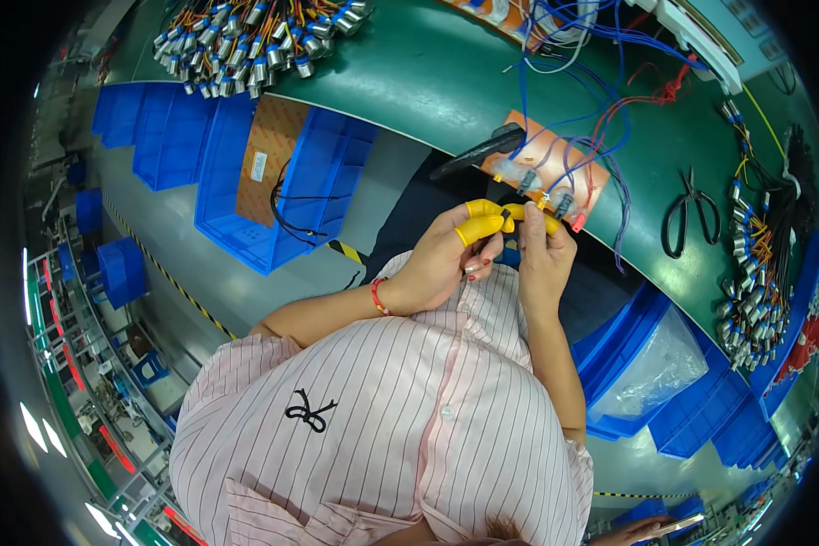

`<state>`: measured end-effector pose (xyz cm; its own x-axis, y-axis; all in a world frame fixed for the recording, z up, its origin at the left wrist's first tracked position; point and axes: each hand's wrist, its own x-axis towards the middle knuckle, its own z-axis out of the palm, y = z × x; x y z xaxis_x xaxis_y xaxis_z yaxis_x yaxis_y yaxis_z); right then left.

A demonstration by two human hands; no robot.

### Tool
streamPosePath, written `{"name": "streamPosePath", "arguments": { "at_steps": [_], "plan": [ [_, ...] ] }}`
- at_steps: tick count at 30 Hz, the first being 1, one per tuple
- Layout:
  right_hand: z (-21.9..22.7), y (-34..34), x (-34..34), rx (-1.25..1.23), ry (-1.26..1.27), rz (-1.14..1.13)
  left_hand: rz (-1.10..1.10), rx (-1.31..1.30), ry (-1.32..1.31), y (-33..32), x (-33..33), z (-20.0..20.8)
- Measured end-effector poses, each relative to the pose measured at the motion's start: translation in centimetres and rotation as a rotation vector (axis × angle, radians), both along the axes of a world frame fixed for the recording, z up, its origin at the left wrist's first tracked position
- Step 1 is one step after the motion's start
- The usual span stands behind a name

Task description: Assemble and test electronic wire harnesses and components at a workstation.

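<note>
My left hand (446, 250) is at the table's front edge, thumb and forefinger in yellow finger covers. They are pinched together beside a small black piece (508, 216), which looks held at their tips. Close by on the right, my right hand (544, 259) is also closed, with a yellow cover on a finger. What its fingertips hold is hidden. Just beyond both hands lies an orange-copper board (581, 166) with grey, yellow and red connectors (564, 203) along its near edge. Blue and red wires (601, 127) run from it across the green table.
Black-handled snips (692, 214) lie to the right. Bundles of silver-capped wired parts sit at the far left (264, 45) and far right (755, 300). A black strap-like object (478, 153) juts over the edge. Blue bins (232, 205) stand below the table, one with a plastic bag (660, 364).
</note>
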<state>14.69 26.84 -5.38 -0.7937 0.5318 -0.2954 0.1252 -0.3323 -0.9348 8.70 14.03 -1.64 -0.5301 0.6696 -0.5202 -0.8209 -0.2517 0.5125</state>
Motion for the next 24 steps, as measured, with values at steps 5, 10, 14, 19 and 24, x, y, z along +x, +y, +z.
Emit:
{"name": "streamPosePath", "arguments": {
  "at_steps": [5, 10, 14, 19, 24],
  "plan": [
    [0.1, -0.2, 0.1, 0.048, -0.03, 0.003, -0.028, 0.03, -0.01, -0.1, -0.2, 0.0],
    [-0.4, 0.0, 0.3, -0.014, -0.011, -0.023, -0.006, 0.051, -0.05, -0.2, -0.2, -0.5],
    [-0.2, -0.1, 0.1, 0.174, -0.044, -0.037, -0.023, 0.073, -0.075, -0.4, -0.4, -0.6],
    [0.3, 0.1, 0.1, 0.208, -0.082, -0.045, -0.026, 0.09, -0.081, -0.4, -0.8, -0.6],
    [0.2, 0.1, 0.1, 0.275, -0.116, -0.075, -0.012, 0.094, -0.097, -0.3, -0.7, -1.0]
  ]
}}
